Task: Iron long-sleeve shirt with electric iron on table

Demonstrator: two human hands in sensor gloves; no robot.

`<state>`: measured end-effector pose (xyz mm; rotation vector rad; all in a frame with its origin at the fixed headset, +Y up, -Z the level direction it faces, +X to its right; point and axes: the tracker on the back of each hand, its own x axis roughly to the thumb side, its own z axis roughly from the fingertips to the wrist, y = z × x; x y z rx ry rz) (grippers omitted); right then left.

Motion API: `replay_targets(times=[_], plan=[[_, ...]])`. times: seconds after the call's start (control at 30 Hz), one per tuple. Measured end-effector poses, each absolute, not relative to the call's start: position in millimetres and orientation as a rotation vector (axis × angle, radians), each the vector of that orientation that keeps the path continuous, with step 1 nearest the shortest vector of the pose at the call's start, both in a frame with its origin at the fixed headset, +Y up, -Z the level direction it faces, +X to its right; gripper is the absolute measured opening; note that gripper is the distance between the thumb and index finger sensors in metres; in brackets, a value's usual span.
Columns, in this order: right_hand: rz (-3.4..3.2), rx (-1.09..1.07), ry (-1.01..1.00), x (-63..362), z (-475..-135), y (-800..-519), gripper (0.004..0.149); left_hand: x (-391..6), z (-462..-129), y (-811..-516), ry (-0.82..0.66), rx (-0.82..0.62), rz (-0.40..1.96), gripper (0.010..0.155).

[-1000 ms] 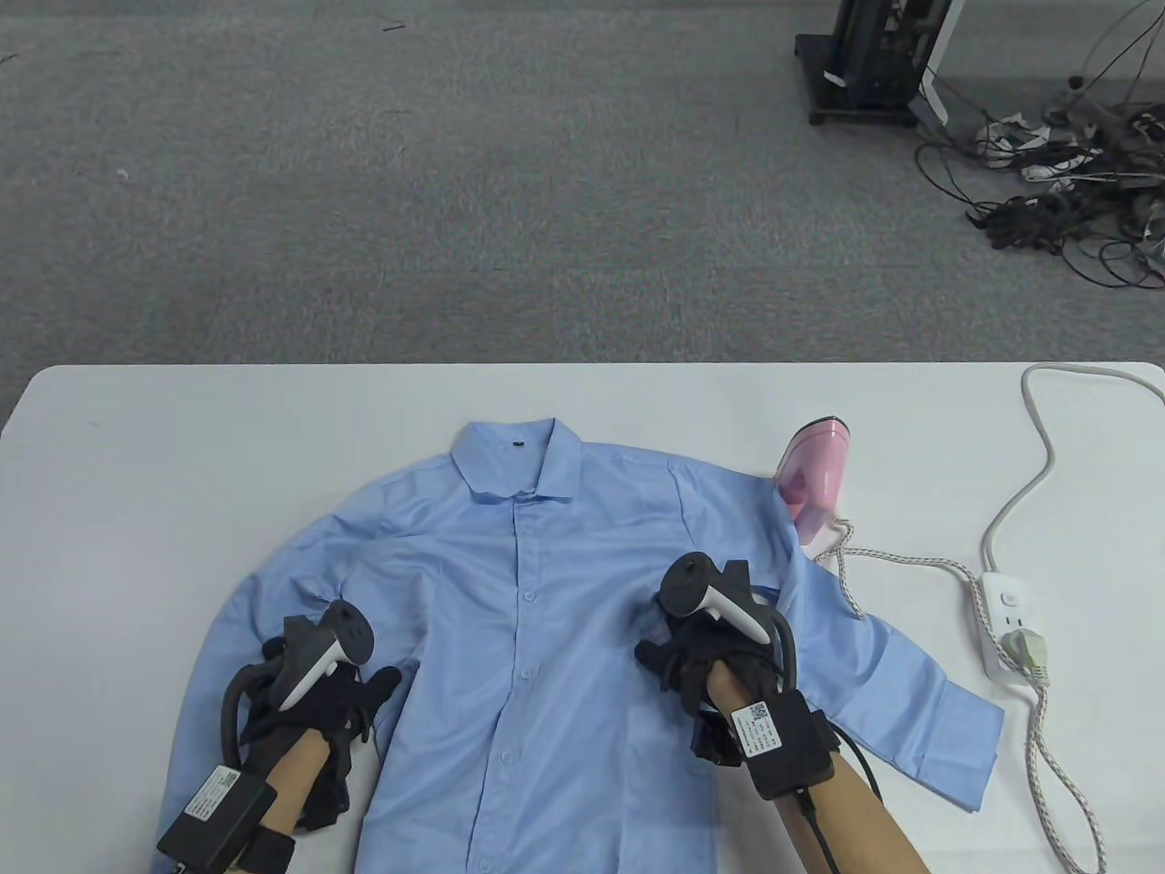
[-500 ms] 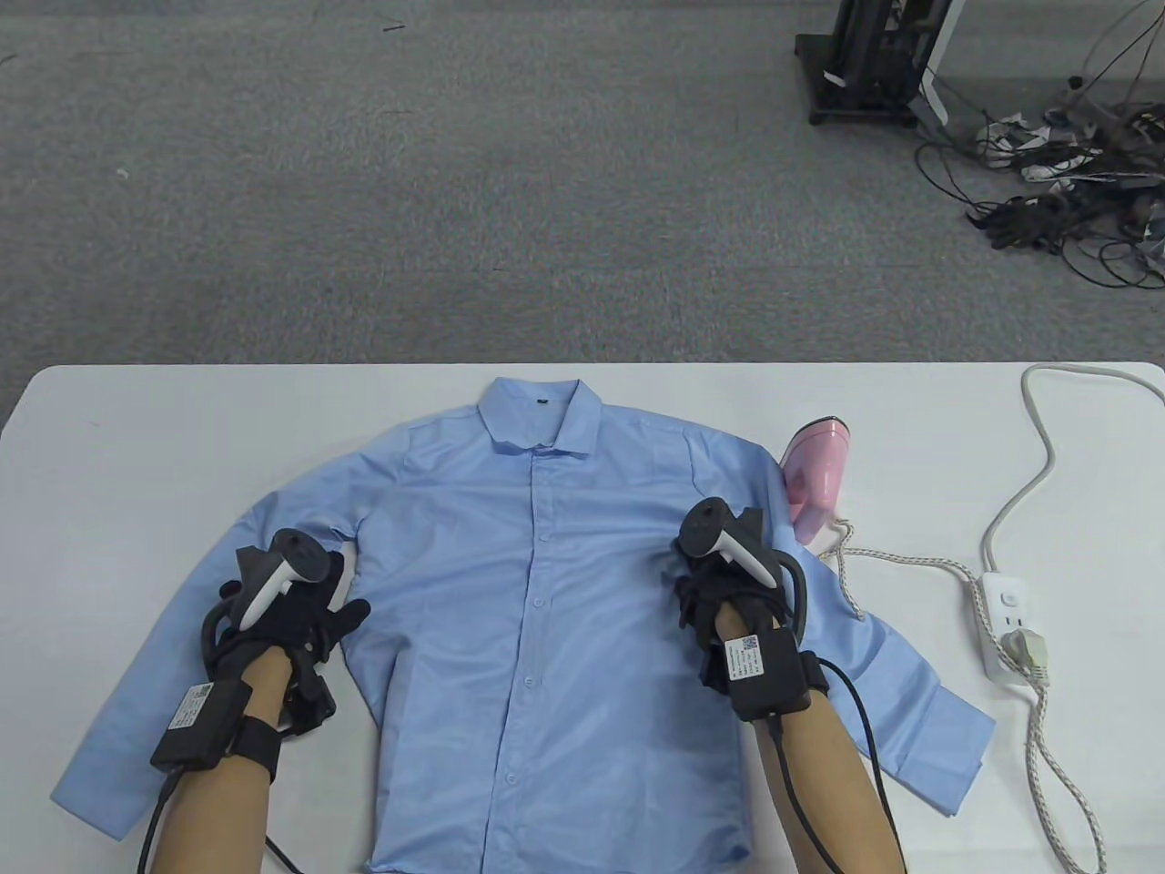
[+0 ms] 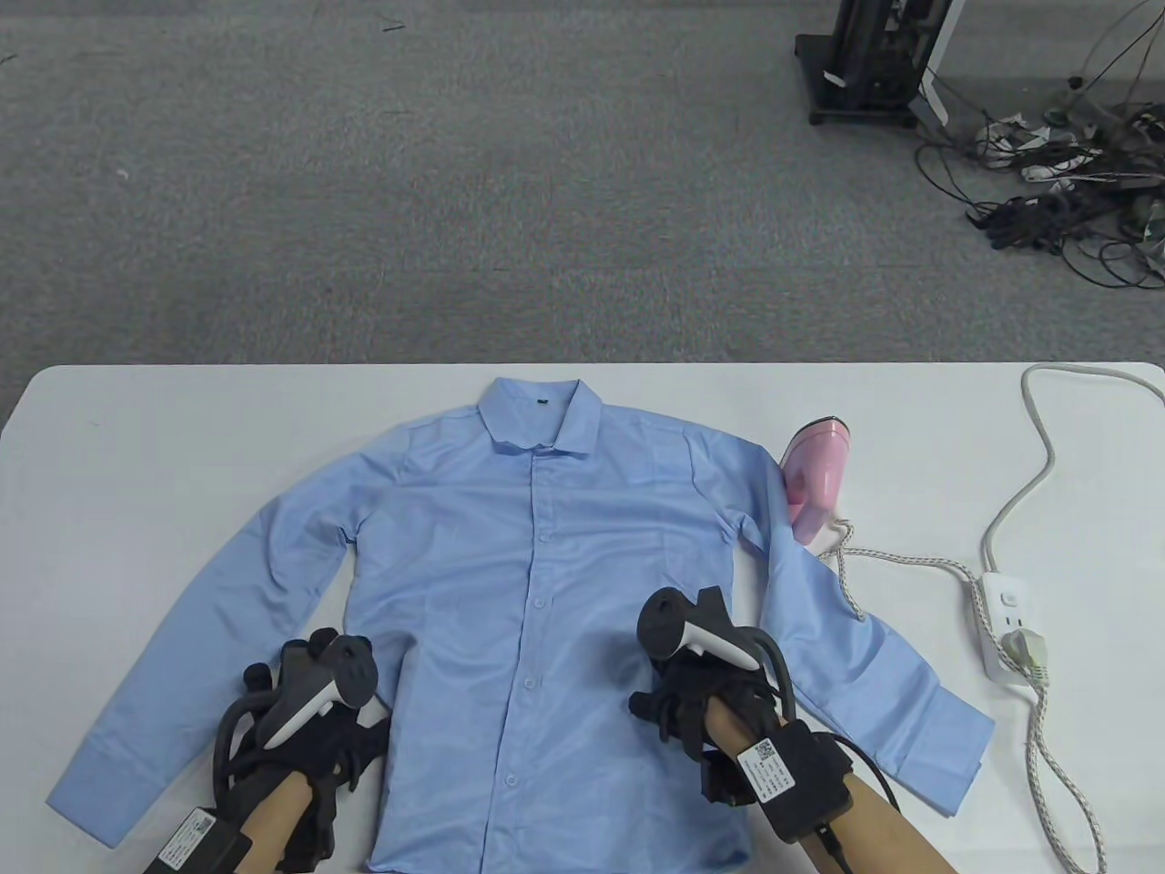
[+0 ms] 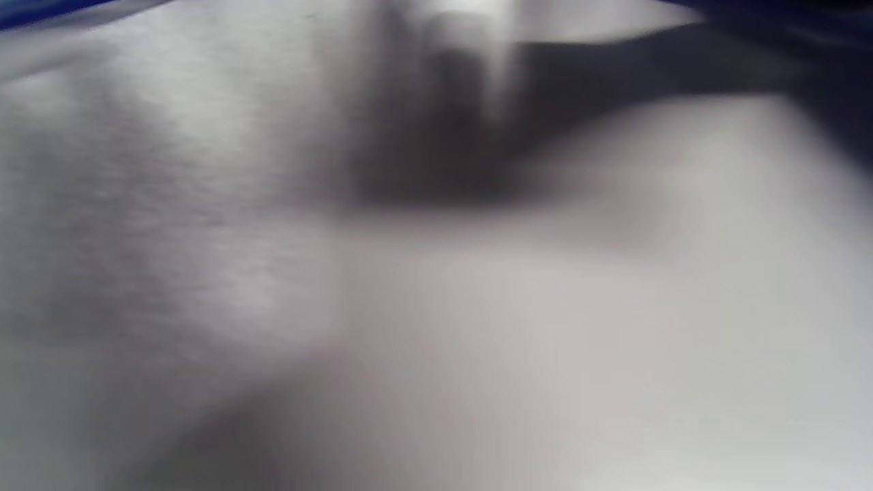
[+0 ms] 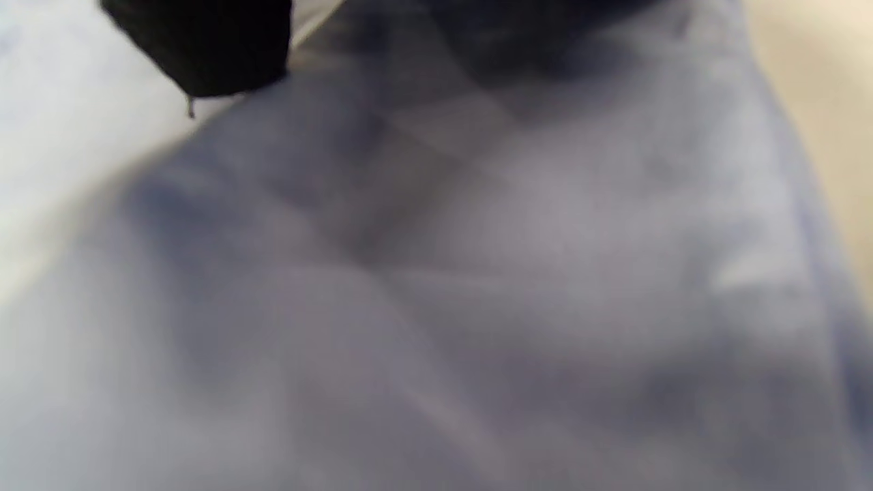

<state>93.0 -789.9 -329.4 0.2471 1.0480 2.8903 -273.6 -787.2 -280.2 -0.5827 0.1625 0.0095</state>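
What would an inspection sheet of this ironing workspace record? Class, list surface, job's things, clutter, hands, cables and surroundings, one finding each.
Surface: white table, shirt spread across it.
Job's things: blue long-sleeve shirt flat, buttoned, collar away from the person; pink iron at its right shoulder, untouched.
Clutter: nothing seen.
Hands: left hand and right hand on the lower shirt front; finger pose hidden by trackers.
Cables: braided iron cord plugged into power strip.
Surroundings: grey carpet, black stand, tangled floor wires.
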Motion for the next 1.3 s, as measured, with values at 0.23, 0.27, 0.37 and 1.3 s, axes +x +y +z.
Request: replay_targets(times=[0.23, 0.27, 0.37, 1.3], plan=[[2.924, 0.274, 1.054, 92, -328, -796, 0.084, -255, -275, -770, 0.065, -0.641, 0.216, 0.098], [2.921, 0.277, 1.052, 92, -328, -796, 0.084, -252, -274, -769, 0.051, -0.663, 0.240, 0.098], [2.924, 0.281, 1.053, 91, -327, -796, 0.085, -235, -269, -771, 0.014, -0.666, 0.222, 0.099], [2.905, 0.398, 1.026, 125, -339, -797, 0.088, -322, -245, -793, 0.222, -0.874, -0.112, 0.111]])
